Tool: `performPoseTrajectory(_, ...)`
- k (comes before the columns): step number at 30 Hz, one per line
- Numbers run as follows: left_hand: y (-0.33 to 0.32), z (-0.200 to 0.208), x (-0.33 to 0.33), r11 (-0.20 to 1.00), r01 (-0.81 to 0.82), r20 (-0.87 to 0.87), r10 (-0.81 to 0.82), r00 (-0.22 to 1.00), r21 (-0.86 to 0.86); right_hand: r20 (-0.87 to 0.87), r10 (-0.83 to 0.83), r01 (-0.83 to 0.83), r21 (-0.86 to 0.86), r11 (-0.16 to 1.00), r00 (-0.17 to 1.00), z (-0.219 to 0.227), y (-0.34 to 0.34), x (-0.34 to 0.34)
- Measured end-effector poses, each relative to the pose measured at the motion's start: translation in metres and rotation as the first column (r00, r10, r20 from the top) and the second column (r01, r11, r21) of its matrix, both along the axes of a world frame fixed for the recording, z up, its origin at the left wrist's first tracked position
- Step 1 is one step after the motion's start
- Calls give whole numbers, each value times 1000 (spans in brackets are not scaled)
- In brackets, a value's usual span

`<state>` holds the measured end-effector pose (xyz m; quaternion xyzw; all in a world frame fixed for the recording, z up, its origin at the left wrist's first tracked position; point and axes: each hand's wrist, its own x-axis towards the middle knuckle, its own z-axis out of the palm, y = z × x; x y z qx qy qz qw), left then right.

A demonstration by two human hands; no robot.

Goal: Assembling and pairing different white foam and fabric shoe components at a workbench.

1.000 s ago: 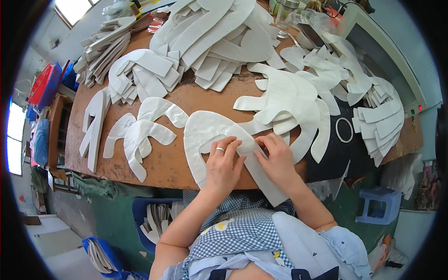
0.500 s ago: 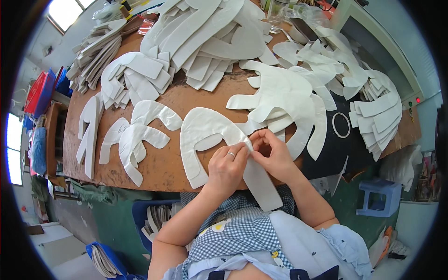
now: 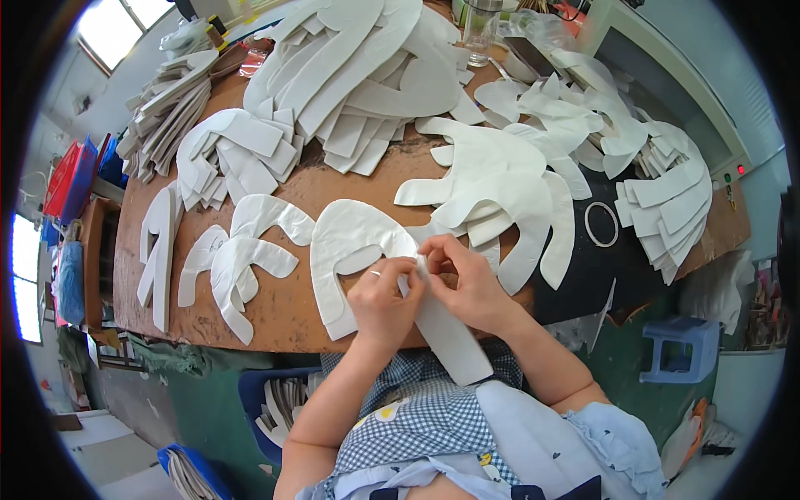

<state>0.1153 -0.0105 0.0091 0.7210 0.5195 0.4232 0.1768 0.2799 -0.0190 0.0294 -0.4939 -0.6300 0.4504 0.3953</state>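
A white, padded U-shaped shoe-upper-like piece (image 3: 327, 267) lies at the table's front edge, its rounded end away from me. One of its legs hangs toward my lap. My left hand (image 3: 382, 304) pinches the piece's right leg near the bend. Beside it, my right hand (image 3: 467, 282) grips the same edge with thumb and bent fingers. The fingertips nearly meet there and partly hide the edge. Thin white curved covers (image 3: 500, 179) lie overlapped just beyond my right hand. To the left rest more white curved pieces (image 3: 237, 262).
Tall stacks of white pieces (image 3: 358, 79) fill the back of the brown table (image 3: 275, 321). On the right, a black mat (image 3: 575, 287) carries a white ring (image 3: 587, 225) beside another fanned stack (image 3: 677, 200). A blue stool (image 3: 679, 333) and a blue bin (image 3: 218, 485) stand on the floor.
The view has shifted slightly. Both hands stay at the same edge of the white piece, with the left fingers drawn back a little and the edge between them more upright.
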Motion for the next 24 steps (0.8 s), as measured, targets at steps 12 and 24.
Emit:
performPoseTrajectory(12,30,21,-55,727,351,544,36,838,-590,359,-59,-5,175,985,932,-5,3,15)
performPoseTrajectory(24,-5,4,-50,917,302,-428,-390,816,-260,21,-100,101,-308,946,995,-10,9,8)
